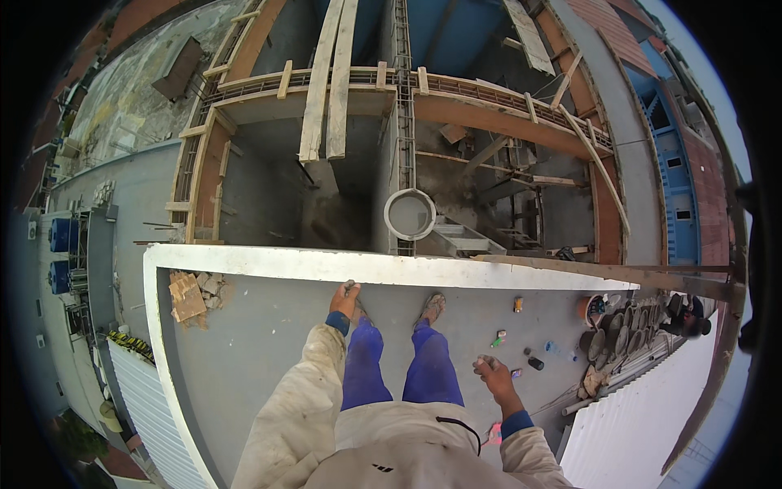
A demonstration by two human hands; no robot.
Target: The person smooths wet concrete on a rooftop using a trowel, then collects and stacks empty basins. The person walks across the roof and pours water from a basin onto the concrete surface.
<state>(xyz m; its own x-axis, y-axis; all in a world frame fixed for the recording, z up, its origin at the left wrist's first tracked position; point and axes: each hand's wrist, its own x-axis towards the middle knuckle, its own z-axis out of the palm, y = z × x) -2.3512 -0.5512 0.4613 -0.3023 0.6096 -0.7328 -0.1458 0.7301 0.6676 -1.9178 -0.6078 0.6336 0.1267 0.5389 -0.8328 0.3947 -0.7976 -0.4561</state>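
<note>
Left hand [343, 300]: positioned at the near edge of the white wall [391, 270], fingers loosely bent. Contact with the wall cannot be confirmed; whether the fingers grip anything small cannot be told. Right hand [497, 379]: raised over the floor [269, 342], fingers half curled, nothing visible in the grasp.

The bucket [388, 217] stands beyond the wall, ahead and to the right of the left hand, over the bars [405, 122] of the middle beam. Neither hand touches it. Whether the grey inside is a load or the bare bottom cannot be determined.

Status, judged from the present layout:

1. Complete: the forms [489, 120] are set along the beams ahead of both hands, with short battens across the top. Bars lie inside. Two planks [318, 106] bridge the cross beam, ahead of the left hand.

2. Outstanding: bars remain exposed along the visible runs, and the forms appear unfilled there.

3. Elsewhere: many pails [627, 326] lie grouped to the right of the right hand, with a person [692, 318] just beyond them.
</note>
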